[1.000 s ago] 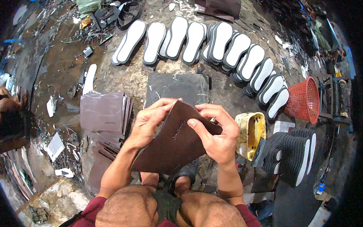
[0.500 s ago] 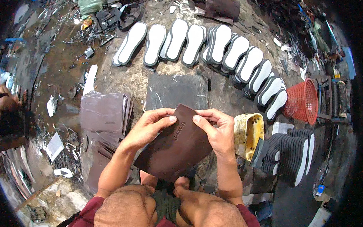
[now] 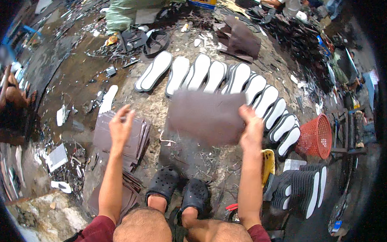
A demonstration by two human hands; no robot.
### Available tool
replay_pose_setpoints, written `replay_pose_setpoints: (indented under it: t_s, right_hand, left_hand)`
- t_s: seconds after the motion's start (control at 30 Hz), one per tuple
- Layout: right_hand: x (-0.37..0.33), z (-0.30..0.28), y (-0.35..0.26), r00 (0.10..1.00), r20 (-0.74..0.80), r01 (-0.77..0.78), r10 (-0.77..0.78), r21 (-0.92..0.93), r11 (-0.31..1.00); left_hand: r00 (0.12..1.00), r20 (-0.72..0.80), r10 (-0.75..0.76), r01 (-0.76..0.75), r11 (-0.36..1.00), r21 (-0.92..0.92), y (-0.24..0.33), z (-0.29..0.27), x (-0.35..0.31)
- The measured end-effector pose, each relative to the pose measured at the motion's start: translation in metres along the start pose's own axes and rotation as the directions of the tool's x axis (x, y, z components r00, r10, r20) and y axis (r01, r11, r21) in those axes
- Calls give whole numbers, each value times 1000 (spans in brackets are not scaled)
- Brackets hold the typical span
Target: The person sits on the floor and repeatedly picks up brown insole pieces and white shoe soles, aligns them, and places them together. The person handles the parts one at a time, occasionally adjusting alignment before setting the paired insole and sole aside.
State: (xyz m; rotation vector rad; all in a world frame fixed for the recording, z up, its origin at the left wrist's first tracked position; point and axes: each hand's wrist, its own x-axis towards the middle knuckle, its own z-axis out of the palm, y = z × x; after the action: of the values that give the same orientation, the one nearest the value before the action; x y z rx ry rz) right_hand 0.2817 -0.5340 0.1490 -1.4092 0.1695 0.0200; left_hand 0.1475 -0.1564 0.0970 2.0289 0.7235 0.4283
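Observation:
My right hand (image 3: 251, 129) grips the right edge of a dark brown leather-like sheet (image 3: 206, 118), which is blurred by motion. The sheet hangs over a dark flat board (image 3: 182, 153) and overlaps the near ends of some soles. Free of the sheet, my left hand (image 3: 122, 127) is open, fingers apart, above a stack of similar brown sheets (image 3: 139, 142). An arc of white-topped shoe soles (image 3: 155, 72), grouped in small piles, curves from the far middle to the right.
Right of the soles stands a red mesh basket (image 3: 314, 137). Nearer are a yellow container (image 3: 268, 163) and a dark row of stacked soles (image 3: 301, 189). Scraps litter the floor by a green sack (image 3: 123, 12). Other people sit at far left (image 3: 9, 95) and far right (image 3: 288, 2).
My left hand has let go of the brown sheet and moved left toward the stack. My right hand has carried the sheet forward, away from my knees. The view has tilted up.

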Motion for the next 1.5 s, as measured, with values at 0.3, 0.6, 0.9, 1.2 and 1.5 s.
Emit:
replay_pose_setpoints:
  t_s: [0.3, 0.6, 0.9, 1.2, 1.5]
  right_hand:
    - [-23, 65, -62, 984, -109, 164, -143, 214, 963]
    - [-119, 47, 64, 989, 35, -146, 147, -16, 989]
    - [-143, 92, 65, 767, 395, -562, 505, 36, 826]
    - [-132, 46, 15, 955, -137, -196, 265, 383, 903]
    - [-190, -28, 84, 593, 290, -665, 751, -349, 660]
  left_hand:
    - [955, -261, -140, 273, 756, 595, -208, -84, -8]
    - [910, -365, -199, 375, 771, 514, -172, -120, 12]
    - [785, 598, 160, -80, 984, -158, 52, -15, -99]
    - [510, 449, 734, -813, 582, -27, 119, 24, -94]
    - [633, 572, 521, -559, 819, -127, -48, 114, -56]
